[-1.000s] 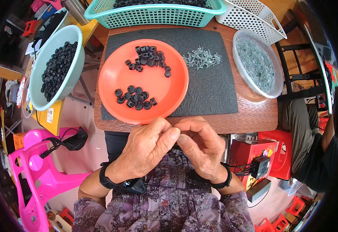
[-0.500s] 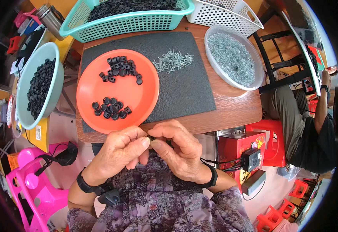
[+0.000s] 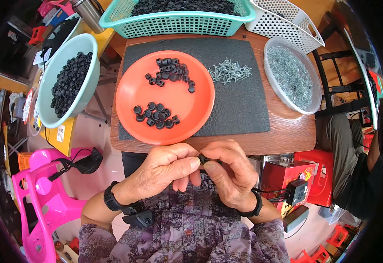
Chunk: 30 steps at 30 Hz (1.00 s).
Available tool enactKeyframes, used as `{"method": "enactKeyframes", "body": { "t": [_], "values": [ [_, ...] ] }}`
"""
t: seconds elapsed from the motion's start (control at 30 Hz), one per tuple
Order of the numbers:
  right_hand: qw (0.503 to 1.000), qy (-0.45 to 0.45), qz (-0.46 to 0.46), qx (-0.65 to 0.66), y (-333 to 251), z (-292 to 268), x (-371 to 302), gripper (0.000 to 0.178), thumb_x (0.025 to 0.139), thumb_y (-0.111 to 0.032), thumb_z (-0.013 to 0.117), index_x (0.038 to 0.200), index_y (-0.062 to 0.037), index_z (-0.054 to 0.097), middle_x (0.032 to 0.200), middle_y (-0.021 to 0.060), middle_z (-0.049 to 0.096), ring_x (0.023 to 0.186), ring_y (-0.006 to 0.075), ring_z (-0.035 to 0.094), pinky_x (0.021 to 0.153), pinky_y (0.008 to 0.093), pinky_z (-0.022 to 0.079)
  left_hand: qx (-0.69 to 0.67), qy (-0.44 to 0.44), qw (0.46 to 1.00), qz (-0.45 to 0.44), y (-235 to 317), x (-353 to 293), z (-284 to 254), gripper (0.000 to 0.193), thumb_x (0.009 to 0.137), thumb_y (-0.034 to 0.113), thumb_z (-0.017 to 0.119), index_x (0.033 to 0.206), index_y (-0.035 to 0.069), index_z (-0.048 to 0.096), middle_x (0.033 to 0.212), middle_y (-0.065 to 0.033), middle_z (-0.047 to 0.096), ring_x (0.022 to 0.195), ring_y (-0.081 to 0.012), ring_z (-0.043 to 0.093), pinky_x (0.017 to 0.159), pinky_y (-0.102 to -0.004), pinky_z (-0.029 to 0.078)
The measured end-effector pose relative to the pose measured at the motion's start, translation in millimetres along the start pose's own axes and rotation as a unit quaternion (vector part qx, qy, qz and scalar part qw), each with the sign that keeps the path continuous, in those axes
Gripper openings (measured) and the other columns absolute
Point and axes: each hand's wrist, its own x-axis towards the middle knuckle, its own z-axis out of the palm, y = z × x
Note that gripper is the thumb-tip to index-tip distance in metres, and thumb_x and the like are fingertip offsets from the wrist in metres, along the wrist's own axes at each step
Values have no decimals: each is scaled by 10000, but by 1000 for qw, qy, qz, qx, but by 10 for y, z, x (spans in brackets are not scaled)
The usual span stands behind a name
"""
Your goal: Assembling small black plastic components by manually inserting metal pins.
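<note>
Just past the table's front edge, my hands meet fingertip to fingertip. The right hand (image 3: 231, 175) pinches a small black plastic part (image 3: 203, 158) between thumb and index finger. My left hand (image 3: 167, 170) is closed, its thumb and index finger pressed together against that part; whatever they hold is hidden. Nearby, an orange-red plate (image 3: 189, 103) carries two groups of black plastic pieces: square-looking ones (image 3: 168, 70) at the far side and round cap-like ones (image 3: 158, 115) nearer. To the right of the plate, a loose pile of silver screws (image 3: 230, 71) lies on a dark mat (image 3: 239, 105).
A clear tub of screws (image 3: 291, 76) stands at the right. Behind are a teal basket (image 3: 178, 27) of black pieces and a white perforated basket (image 3: 283, 24). Left are a pale green basin (image 3: 93, 74) and a pink chair (image 3: 47, 206). Another person's leg (image 3: 344, 149) shows at right.
The view has shifted, so the table and plate sit farther right in the picture. My hands stay together at the table edge; the black part now shows more clearly between the fingertips.
</note>
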Motion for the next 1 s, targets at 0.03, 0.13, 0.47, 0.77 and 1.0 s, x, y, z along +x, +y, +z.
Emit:
{"method": "enactKeyframes", "body": {
  "t": [0.03, 0.13, 0.47, 0.77, 1.0],
  "values": [
    [1000, -4, -2, 2, -2, 2, -2, 236, 763, 57, 641, 991, 52, 581, 908, 172, 592, 791, 242, 588, 652, 296, 470, -9, 1, 1000, 2, -11, 2, 1, 275, 919, 199, 502, 994, -62, 546, 757, -135, 638, 553, -97, 571, 480, -193, 440],
    [1000, 0, -3, 0, -2, 8, -3, 231, 769, 35, 650, 988, 52, 581, 903, 171, 594, 786, 241, 588, 648, 297, 471, 19, -12, 999, 29, -26, 10, -3, 303, 930, 234, 490, 1000, -56, 540, 756, -126, 634, 561, -97, 572, 485, -195, 443],
    [999, 2, -39, -23, 7, 20, 10, 262, 768, 30, 652, 1018, 54, 580, 902, 168, 592, 758, 237, 577, 624, 294, 465, 24, -9, 999, 43, -76, -12, 35, 316, 946, 313, 464, 960, 3, 522, 734, -39, 595, 558, -47, 498, 493, -177, 413],
    [997, -9, -58, -50, -9, -8, 10, 308, 764, 47, 643, 1065, 44, 580, 907, 160, 587, 751, 233, 569, 612, 292, 464, 17, -14, 998, 57, -107, -11, 25, 319, 948, 314, 451, 945, 3, 523, 737, -49, 595, 571, -49, 501, 497, -178, 407],
    [998, -10, -42, -53, 14, 5, -8, 321, 767, 44, 636, 1082, 44, 580, 906, 161, 588, 748, 235, 570, 621, 296, 463, 113, 6, 990, 81, -92, -10, 57, 314, 949, 287, 442, 924, -15, 524, 698, -50, 586, 547, -54, 497, 492, -178, 399]
  ]
}}
